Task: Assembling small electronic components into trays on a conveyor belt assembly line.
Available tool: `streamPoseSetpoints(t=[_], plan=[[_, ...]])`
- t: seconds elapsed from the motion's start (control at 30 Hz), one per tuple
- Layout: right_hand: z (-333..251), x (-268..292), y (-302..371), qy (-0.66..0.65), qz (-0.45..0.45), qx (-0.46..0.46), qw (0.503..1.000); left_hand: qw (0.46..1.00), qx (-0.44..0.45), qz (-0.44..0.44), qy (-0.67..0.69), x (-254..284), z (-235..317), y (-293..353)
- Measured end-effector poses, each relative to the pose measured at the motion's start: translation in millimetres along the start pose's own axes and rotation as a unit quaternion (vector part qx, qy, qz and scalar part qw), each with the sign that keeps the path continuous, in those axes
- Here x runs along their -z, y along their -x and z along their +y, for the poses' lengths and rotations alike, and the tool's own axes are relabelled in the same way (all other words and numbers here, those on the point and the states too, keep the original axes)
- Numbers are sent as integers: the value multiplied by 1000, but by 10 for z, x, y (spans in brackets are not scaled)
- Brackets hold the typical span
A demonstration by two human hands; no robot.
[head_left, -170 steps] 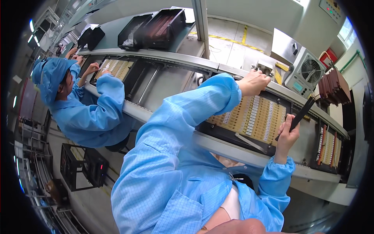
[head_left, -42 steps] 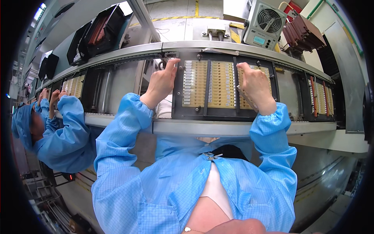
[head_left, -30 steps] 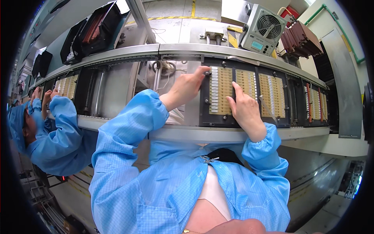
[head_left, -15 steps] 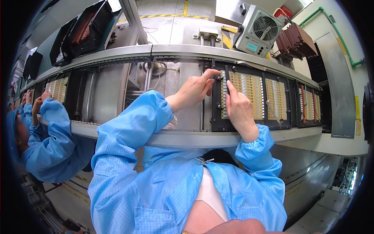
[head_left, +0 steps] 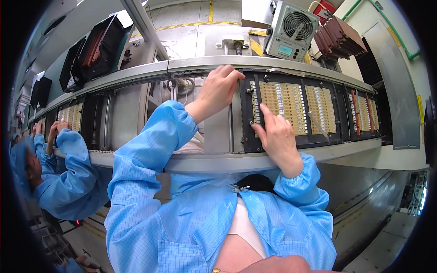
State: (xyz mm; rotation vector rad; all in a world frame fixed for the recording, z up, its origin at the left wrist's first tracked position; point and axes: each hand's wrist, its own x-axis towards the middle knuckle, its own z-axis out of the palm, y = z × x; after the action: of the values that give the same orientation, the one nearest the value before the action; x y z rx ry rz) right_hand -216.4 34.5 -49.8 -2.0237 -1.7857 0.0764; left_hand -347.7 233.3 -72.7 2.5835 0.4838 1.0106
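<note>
A black carrier frame (head_left: 248, 142) holds panels of small tan-and-white circuit boards (head_left: 278, 98) in rows. My left hand (head_left: 217, 91) is closed at the frame's far left corner, its fingers curled and the index fingertip against the edge. Whatever lies between those fingers is hidden. My right hand (head_left: 280, 139) lies over the left part of the frame, index finger stretched along a narrow dark bar (head_left: 258, 93) and thumb by a small post near the left edge. It holds nothing that I can see.
The frame sits on a conveyor with metal rails (head_left: 214, 160). Another carrier with red bars (head_left: 363, 113) stands to the right. Behind are a fan unit (head_left: 293, 32) and a stack of brown boards (head_left: 339, 36). At left, a co-worker in blue (head_left: 70, 175) handles another carrier.
My left hand has drawn back from the left strip of boards to the frame's far corner, its fingers curling. My right hand has slid slightly nearer to me. The view has shifted a little.
</note>
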Motion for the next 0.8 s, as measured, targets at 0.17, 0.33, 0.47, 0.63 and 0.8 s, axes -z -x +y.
streamPoseSetpoints(t=[0.17,0.33,0.47,0.63,0.8], plan=[[39,-134,147,38,-4,32,999,997,-36,-53,-33,-155,8,-431],[54,-321,185,82,39,30,995,991,-70,-90,-69,-503,178,-895],[-17,-396,172,126,41,9,991,986,-71,-134,-63,-954,345,-1233],[-53,-510,197,126,69,11,990,967,44,-226,-107,-1389,582,-1598],[-115,-471,184,72,90,10,993,955,102,-258,-102,-1554,548,-1707]])
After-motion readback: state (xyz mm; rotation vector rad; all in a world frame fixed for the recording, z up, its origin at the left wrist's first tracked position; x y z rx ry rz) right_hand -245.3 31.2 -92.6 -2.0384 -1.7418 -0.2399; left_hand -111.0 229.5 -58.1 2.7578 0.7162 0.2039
